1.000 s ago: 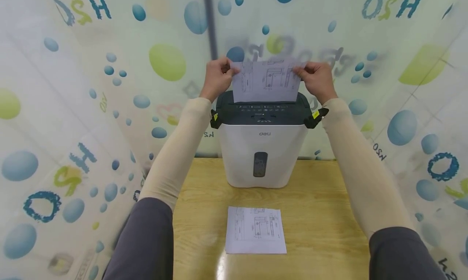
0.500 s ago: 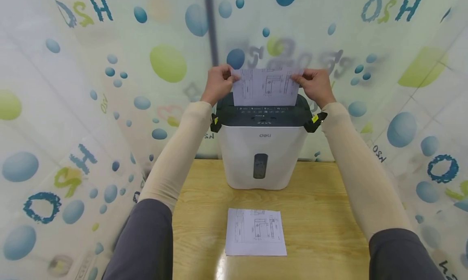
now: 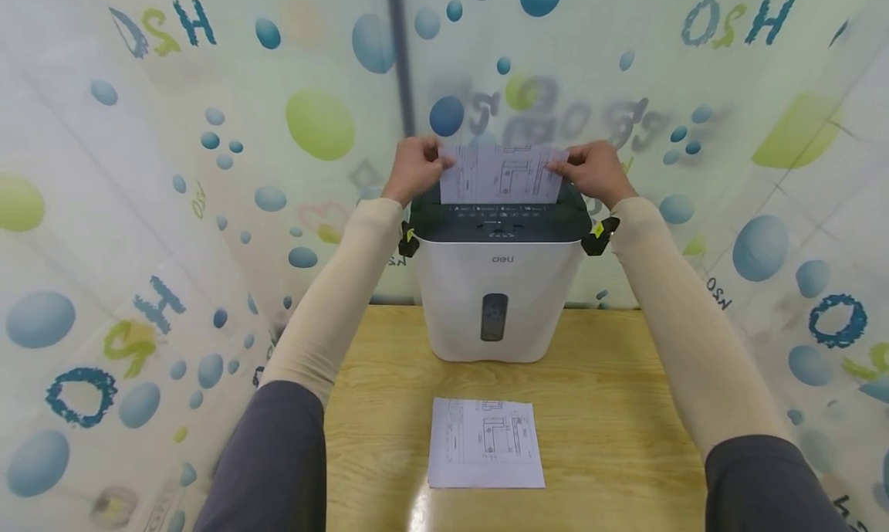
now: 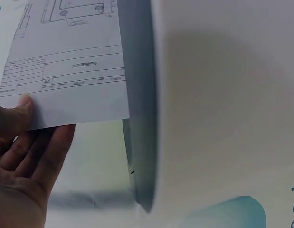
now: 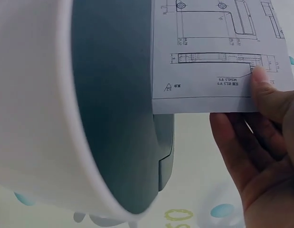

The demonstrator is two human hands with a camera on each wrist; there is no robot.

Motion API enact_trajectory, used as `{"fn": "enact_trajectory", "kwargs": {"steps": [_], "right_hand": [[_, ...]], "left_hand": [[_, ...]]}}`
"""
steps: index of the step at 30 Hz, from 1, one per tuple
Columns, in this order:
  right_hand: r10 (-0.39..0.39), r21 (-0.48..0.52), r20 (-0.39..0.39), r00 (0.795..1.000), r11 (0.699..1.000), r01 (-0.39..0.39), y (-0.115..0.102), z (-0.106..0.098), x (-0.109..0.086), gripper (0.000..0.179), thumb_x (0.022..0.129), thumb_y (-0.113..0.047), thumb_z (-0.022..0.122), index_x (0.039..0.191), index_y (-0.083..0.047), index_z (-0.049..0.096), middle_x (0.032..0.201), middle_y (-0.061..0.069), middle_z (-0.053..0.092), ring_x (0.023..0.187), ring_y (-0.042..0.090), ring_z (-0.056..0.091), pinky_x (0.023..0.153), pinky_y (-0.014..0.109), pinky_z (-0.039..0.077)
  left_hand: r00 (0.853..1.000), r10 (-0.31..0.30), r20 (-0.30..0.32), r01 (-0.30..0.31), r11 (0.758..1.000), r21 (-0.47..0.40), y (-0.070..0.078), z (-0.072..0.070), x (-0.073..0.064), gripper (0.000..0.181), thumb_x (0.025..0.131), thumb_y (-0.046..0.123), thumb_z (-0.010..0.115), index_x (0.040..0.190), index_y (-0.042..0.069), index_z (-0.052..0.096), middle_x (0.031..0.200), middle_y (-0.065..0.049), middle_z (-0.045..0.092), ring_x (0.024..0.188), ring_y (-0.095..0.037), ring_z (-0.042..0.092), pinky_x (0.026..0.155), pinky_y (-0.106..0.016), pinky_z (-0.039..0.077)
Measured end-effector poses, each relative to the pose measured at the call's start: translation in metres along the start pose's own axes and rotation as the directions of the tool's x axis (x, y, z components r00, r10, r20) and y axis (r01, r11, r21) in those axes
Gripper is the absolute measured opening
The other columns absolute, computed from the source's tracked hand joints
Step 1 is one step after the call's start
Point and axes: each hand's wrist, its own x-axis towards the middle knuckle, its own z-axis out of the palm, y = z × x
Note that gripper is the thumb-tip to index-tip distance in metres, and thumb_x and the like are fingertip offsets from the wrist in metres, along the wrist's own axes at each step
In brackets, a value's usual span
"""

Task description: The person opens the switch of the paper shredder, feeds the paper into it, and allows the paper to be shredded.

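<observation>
A sheet of paper [image 3: 496,178] printed with a technical drawing stands upright, its lower edge in the slot of a white and dark-grey paper shredder [image 3: 501,300]. My left hand [image 3: 415,167] pinches the sheet's left edge between thumb and fingers. On the opposite edge my right hand [image 3: 596,171] grips it the same way. The left wrist view has the left thumb [image 4: 24,108] flat on the printed side with the fingers behind the sheet. In the right wrist view the right thumb [image 5: 268,92] presses near the drawing's dimension lines. The part of the sheet inside the slot is hidden.
Another printed sheet [image 3: 486,443] lies flat on the wooden table [image 3: 604,408] in front of the shredder. Behind and on both sides hangs a patterned curtain [image 3: 319,127] with blue and green spots, close to the shredder's back.
Both hands have come down toward the shredder with the paper between them, and less of the sheet shows above the slot. The sheet on the table has stayed in place.
</observation>
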Motion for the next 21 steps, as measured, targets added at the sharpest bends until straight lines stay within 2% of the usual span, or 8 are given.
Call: {"fn": "enact_trajectory", "kwargs": {"steps": [3,8,11,15,21], "right_hand": [[-0.003,-0.026,0.020,1.000,1.000,0.004,-0.0007,-0.0010,-0.0007,0.043,0.102,-0.039,0.064,0.116,-0.001,0.076,0.116,0.021,0.076,0.104,0.036,0.070,0.072,0.027,0.046],[0.005,-0.089,0.044,0.999,0.996,-0.001,-0.0023,-0.0014,-0.0020,0.039,0.102,-0.035,0.065,0.120,-0.003,0.075,0.115,0.021,0.075,0.090,0.027,0.068,0.072,0.031,0.045],[-0.011,-0.113,0.060,0.998,0.993,0.018,-0.0017,-0.0006,-0.0029,0.038,0.101,-0.034,0.065,0.122,-0.003,0.075,0.114,0.022,0.075,0.080,0.021,0.063,0.069,0.033,0.045],[-0.031,-0.129,0.075,0.997,0.991,0.040,0.0011,0.0014,-0.0037,0.037,0.101,-0.034,0.065,0.117,-0.002,0.076,0.107,0.023,0.076,0.069,0.017,0.057,0.065,0.033,0.043],[-0.021,-0.161,0.142,0.990,0.986,0.044,0.0017,0.0036,-0.0054,0.036,0.102,-0.033,0.064,0.119,-0.003,0.075,0.102,0.022,0.075,0.065,0.019,0.053,0.062,0.034,0.042]], "left_hand": [[1.000,-0.020,0.024,0.020,1.000,0.019,0.0011,-0.0001,-0.0013,0.020,0.099,0.017,0.066,0.081,0.008,0.061,0.079,-0.006,0.061,0.075,-0.019,0.048,0.068,-0.029,0.037],[0.997,-0.051,0.063,0.048,0.998,0.048,0.0011,-0.0003,-0.0023,0.020,0.099,0.017,0.067,0.083,0.005,0.062,0.075,-0.006,0.054,0.072,-0.019,0.044,0.065,-0.029,0.035],[0.993,-0.077,0.089,0.073,0.996,0.051,-0.0007,-0.0003,-0.0032,0.017,0.099,0.017,0.067,0.086,0.006,0.064,0.077,-0.006,0.056,0.072,-0.019,0.044,0.064,-0.029,0.034],[0.988,-0.095,0.119,0.089,0.995,0.054,-0.0041,0.0002,-0.0053,0.014,0.099,0.017,0.067,0.090,0.006,0.065,0.080,-0.005,0.058,0.075,-0.019,0.046,0.065,-0.029,0.035],[0.983,-0.092,0.159,0.077,0.992,0.099,-0.0068,0.0018,-0.0087,0.016,0.099,0.016,0.066,0.090,0.003,0.067,0.081,-0.008,0.060,0.073,-0.019,0.046,0.064,-0.029,0.035]]}}
